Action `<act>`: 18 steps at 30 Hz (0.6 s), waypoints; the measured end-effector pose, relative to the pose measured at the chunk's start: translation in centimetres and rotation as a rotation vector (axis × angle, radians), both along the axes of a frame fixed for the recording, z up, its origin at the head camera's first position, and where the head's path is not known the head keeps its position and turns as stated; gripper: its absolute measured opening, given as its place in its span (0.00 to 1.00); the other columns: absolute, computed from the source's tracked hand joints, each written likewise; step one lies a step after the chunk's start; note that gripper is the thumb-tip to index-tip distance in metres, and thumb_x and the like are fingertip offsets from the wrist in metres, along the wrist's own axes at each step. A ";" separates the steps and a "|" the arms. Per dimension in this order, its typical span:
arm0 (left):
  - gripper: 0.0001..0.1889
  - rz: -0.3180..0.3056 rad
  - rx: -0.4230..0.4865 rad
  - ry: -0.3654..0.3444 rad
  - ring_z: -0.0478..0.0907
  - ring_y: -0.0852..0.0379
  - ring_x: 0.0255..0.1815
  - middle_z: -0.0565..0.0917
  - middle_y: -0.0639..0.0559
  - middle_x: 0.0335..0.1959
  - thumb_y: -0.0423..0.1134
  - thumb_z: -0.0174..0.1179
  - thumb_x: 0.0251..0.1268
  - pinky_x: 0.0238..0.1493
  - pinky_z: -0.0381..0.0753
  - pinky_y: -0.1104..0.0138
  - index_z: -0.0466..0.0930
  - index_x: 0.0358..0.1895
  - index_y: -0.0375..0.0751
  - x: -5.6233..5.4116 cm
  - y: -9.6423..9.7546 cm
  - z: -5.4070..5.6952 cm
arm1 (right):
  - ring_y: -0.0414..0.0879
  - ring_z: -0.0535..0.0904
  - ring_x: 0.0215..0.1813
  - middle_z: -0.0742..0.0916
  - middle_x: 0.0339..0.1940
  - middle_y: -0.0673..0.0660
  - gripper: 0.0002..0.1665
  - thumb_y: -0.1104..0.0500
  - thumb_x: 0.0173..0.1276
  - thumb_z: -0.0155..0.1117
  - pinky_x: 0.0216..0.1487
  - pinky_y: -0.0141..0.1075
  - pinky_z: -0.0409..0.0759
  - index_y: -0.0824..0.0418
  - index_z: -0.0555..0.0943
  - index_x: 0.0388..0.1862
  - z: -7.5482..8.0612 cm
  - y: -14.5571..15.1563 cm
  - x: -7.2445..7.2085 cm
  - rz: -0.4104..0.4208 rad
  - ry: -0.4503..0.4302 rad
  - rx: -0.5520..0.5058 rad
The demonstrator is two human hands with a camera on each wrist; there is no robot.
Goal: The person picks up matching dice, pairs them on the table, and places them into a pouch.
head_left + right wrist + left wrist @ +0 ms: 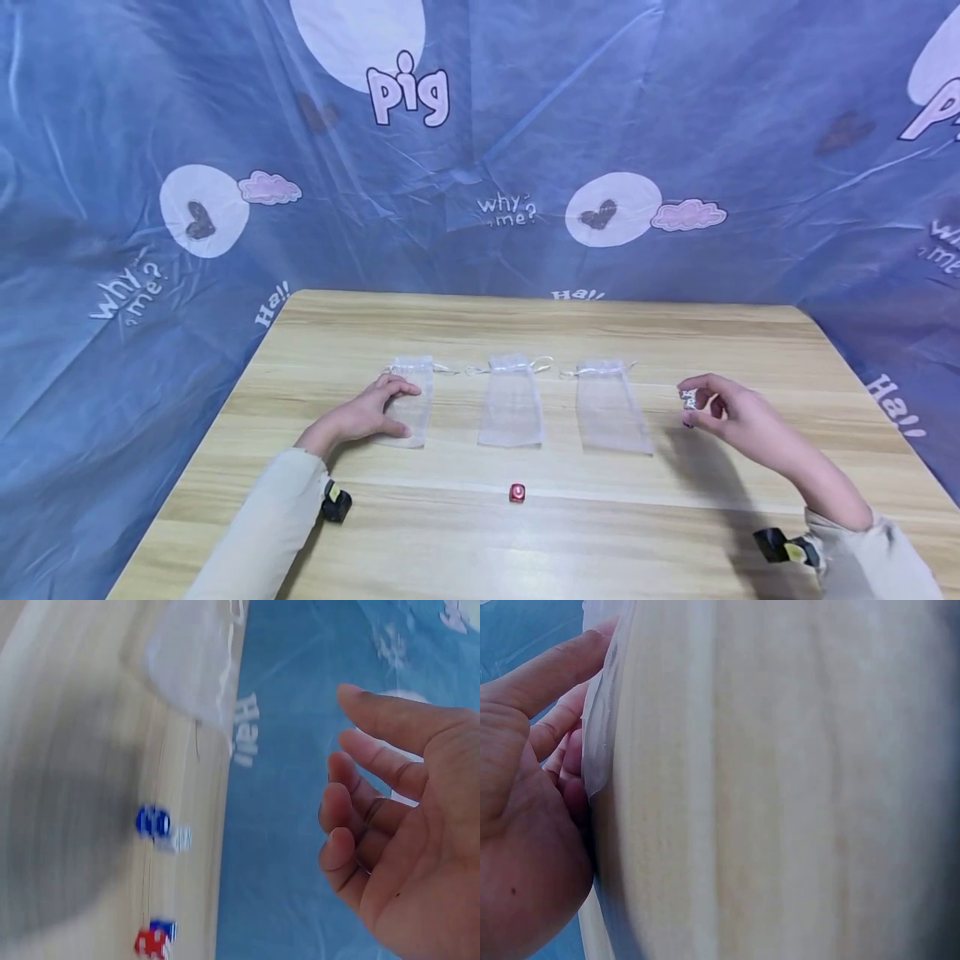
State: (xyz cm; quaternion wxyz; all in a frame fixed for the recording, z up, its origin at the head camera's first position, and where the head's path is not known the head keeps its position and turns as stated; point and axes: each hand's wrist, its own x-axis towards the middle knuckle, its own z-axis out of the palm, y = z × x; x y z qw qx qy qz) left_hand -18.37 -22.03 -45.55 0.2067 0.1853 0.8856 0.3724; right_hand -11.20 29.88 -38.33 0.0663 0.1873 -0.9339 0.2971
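My left hand (371, 408) rests on the left sheer white drawstring pouch (414, 417), thumb and fingers spread apart over it. In the left wrist view its fingertips are at the pouch's edge (604, 735). My right hand (738, 417) hovers above the table on the right, fingers loosely bent, with nothing between them in the right wrist view. Small dice lie on the table beyond it: a blue die (153, 822) beside a white die (178, 840), and a red die (152, 943) by another blue die (163, 928). In the head view the hand partly hides this cluster (688, 400).
A middle pouch (512, 408) and a right pouch (611, 412) lie flat in a row with the left one, drawstrings toward the back. One red die (517, 493) sits nearer the front of the wooden table (420, 533). Blue printed cloth (465, 150) hangs behind.
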 end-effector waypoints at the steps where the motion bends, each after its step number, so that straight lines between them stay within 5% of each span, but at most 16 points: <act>1: 0.33 0.003 0.004 -0.002 0.56 0.36 0.71 0.62 0.38 0.66 0.42 0.72 0.50 0.70 0.54 0.39 0.71 0.63 0.46 0.0 0.0 0.0 | 0.29 0.67 0.25 0.77 0.30 0.51 0.19 0.69 0.57 0.69 0.23 0.28 0.67 0.67 0.78 0.48 0.1 0.5 0.0 -0.015 -0.005 0.003; 18: 0.33 0.011 -0.001 -0.010 0.54 0.36 0.72 0.62 0.39 0.67 0.42 0.71 0.51 0.70 0.53 0.39 0.70 0.63 0.47 0.1 0.1 0.1 | 0.28 0.67 0.31 0.77 0.42 0.68 0.27 0.62 0.63 0.67 0.27 0.29 0.70 0.75 0.72 0.56 -2.5 7.0 0.3 -0.184 -0.166 0.018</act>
